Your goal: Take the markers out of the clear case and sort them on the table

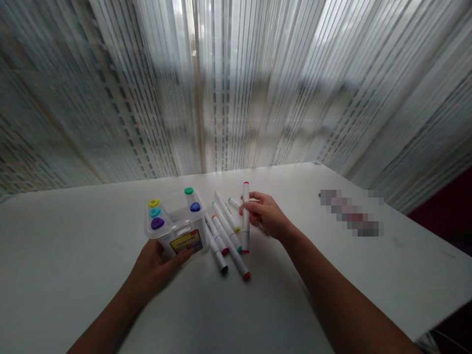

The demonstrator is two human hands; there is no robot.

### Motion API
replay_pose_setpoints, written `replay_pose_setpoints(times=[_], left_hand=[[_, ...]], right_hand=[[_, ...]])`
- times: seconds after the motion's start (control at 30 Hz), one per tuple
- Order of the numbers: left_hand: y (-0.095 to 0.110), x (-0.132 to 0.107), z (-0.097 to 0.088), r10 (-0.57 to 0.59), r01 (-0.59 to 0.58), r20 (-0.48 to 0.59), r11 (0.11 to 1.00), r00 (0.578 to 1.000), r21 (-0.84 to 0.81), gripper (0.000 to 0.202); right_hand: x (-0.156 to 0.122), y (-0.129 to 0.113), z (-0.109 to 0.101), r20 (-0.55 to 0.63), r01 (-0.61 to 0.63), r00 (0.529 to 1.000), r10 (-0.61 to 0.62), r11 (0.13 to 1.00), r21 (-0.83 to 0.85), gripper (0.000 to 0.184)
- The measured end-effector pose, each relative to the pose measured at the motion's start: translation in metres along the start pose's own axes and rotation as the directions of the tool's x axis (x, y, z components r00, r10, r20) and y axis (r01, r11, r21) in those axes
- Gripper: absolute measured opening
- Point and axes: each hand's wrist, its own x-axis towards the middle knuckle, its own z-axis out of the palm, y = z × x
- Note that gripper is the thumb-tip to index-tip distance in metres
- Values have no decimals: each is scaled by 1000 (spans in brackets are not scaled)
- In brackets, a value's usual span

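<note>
A clear plastic box (180, 228) sits on the white table (73, 255). Five markers stand inside it with their caps up: yellow (154, 202), light blue (155, 212), purple (157, 223), green (189, 191) and dark blue (195, 207). The left hand (157, 265) wraps around the near side of the box, with the thumb on its label. More loose markers (224, 241) lie on the table just beside the box. The right hand (266, 214) pinches a pink-capped marker (245, 216) between thumb and fingers, almost straight up, right over the loose ones.
</note>
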Motion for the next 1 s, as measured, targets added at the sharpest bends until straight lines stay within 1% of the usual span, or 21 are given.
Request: replay_pose_setpoints(times=[0.07, 0.13, 0.2, 0.27, 0.33, 0.43, 0.6, 0.67, 0.8, 1.0], left_hand=[[2, 0, 2, -51, 51, 8, 999, 999, -18, 61], [2, 0, 3, -75, 74, -13, 997, 997, -33, 71], [0, 0, 1, -86, 86, -4, 996, 996, -36, 76], [-3, 1, -2, -89, 90, 29, 995, 996, -39, 75], [-6, 1, -5, -87, 89, 50, 995, 995, -36, 70], [-6, 1, -5, -90, 92, 49, 995, 995, -29, 63], [1, -2, 3, -89, 87, -38, 995, 995, -53, 65], [3, -2, 4, -108, 108, -17, 993, 994, -41, 64], [3, -1, 1, -109, 111, 41, 993, 993, -44, 62], [3, 0, -2, -108, 109, 26, 993, 994, -43, 61]], right_hand=[[0, 1, -1, 62, -87, 995, 80, 990, 112, 26], [-1, 2, -1, 93, -158, 985, 145, 977, 142, 29], [-2, 2, -1, 101, -198, 977, 185, 971, 136, 32], [-2, 1, 0, 92, -221, 973, 211, 968, 121, 33], [-2, -1, 0, 78, -241, 969, 234, 964, 110, 33], [-2, -4, -1, 73, -264, 963, 258, 959, 100, 34], [-2, -5, -1, 69, -277, 960, 270, 953, 122, 37], [-2, -4, 0, 67, -287, 958, 280, 949, 130, 40], [-2, -4, 0, 78, -292, 956, 284, 948, 123, 42], [-3, -4, -2, 75, -272, 962, 264, 952, 143, 40]])
